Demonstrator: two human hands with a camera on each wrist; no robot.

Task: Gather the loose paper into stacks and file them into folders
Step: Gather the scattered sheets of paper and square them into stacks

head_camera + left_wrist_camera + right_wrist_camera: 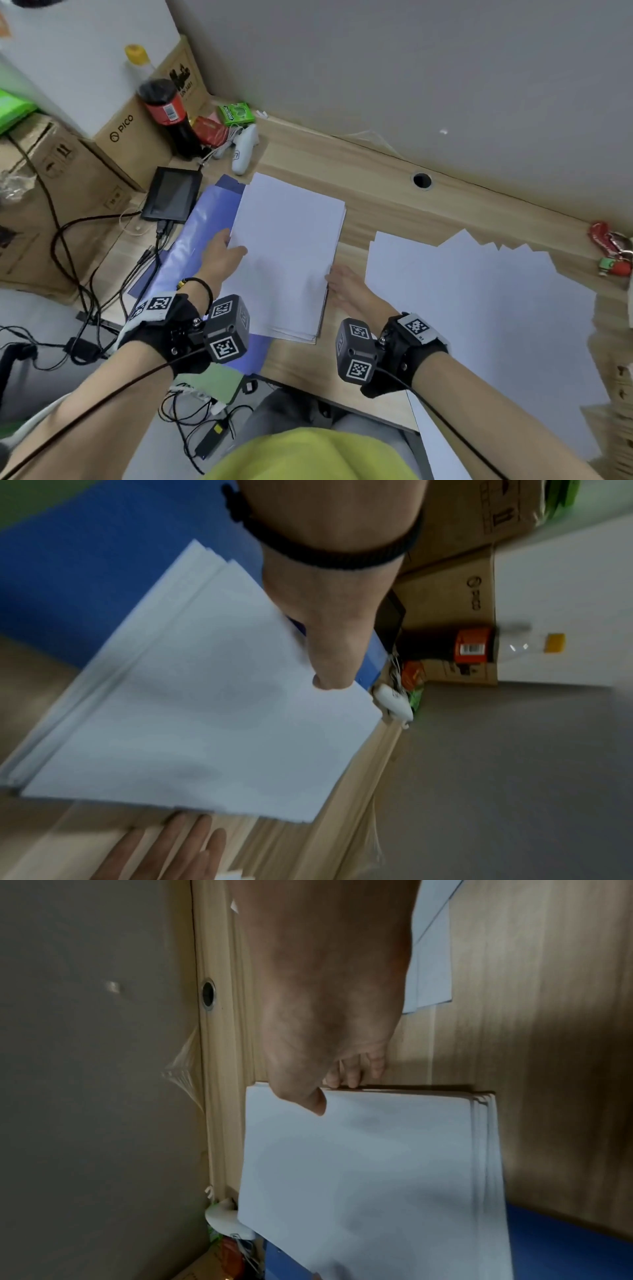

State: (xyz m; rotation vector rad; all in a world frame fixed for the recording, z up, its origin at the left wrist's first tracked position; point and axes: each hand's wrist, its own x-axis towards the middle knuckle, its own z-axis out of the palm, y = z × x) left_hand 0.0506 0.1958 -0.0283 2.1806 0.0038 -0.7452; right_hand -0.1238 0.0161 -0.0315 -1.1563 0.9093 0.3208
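Observation:
A stack of white paper (287,253) lies on the wooden desk (376,192), its left part over a blue folder (202,233). My left hand (229,245) pinches the stack's left edge, with the thumb (329,674) on top and the fingers hidden beneath. At the stack's right edge, my right hand (334,277) lies flat on the desk. Its straight fingers (178,842) touch the edge and its thumb (315,1104) rests on the top sheet. Loose white sheets (462,301) spread over the desk's right side.
At the back left stand a cola bottle (168,113), cardboard boxes (130,137), a black tablet (173,198), a white controller (245,147) and a green pack (236,113). Cables hang off the left. A cable hole (422,180) sits by the wall, a red keyring (611,246) far right.

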